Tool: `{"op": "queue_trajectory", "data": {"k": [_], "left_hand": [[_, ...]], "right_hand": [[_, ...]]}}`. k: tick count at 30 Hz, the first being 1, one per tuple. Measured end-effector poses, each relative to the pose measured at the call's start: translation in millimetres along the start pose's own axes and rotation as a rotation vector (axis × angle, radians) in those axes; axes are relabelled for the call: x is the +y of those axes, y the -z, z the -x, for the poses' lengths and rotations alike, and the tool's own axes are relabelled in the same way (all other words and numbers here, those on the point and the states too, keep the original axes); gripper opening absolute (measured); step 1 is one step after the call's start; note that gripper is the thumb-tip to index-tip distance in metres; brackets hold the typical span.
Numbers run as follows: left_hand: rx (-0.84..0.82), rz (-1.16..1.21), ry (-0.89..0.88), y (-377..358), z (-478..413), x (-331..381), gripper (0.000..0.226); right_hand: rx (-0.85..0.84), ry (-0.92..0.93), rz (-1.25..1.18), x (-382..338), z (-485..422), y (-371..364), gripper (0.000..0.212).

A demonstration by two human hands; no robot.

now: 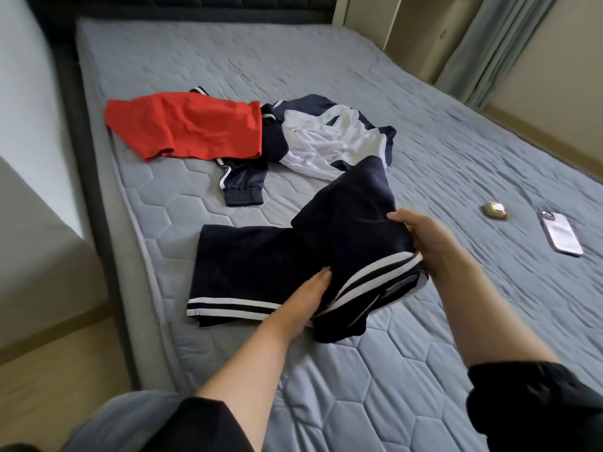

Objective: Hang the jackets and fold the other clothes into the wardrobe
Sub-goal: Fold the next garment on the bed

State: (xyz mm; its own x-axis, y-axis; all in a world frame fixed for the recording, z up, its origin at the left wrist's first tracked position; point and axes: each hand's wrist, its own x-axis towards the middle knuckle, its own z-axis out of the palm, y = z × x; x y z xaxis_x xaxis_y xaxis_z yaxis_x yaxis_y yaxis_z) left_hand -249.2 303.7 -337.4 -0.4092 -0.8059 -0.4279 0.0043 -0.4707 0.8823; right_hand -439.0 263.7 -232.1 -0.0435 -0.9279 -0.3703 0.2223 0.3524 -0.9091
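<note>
- We have the navy trousers mid-fold on the bed, near its front edge.
- Our right hand is closed around the lifted, doubled part; our left hand lies flat and open, pressing the lower leg down.
- We judge this the folding step; next the raised half needs laying squarely over the flat half.
- Beyond lie a red garment and a navy-and-white jacket, still unsorted.
- A phone and a small case sit to our right; curtains hang behind.
</note>
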Motion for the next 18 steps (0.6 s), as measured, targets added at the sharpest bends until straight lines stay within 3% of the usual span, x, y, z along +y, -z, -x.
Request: {"op": "queue_trajectory", "data": {"k": [2,5,10,13,15,17,18], "left_hand": [[0.002,0.162,0.118,-1,8,2,0.036],[0.136,0.374,0.251,31,18,19,0.029],[0.486,0.581,0.096,131,29,33,0.040],[0.754,0.171,0.147,158,27,28,0.053],[0.799,-0.144,0.183,152,26,23,0.063],[0.774,-0.355,0.222,142,25,14,0.067],[0.777,-0.441,0.264,139,25,10,0.071]], "right_hand": [[-0.028,0.063,0.049,-2,6,-38,0.032],[-0.024,0.136,0.175,14,6,-103,0.017],[-0.128,0.205,0.385,61,-6,-163,0.015],[0.111,0.276,0.630,92,-23,-139,0.015],[0.307,0.266,0.671,111,-32,-114,0.026],[0.387,0.097,0.591,126,-38,-93,0.037],[0.347,-0.034,0.512,133,-38,-87,0.039]]}}
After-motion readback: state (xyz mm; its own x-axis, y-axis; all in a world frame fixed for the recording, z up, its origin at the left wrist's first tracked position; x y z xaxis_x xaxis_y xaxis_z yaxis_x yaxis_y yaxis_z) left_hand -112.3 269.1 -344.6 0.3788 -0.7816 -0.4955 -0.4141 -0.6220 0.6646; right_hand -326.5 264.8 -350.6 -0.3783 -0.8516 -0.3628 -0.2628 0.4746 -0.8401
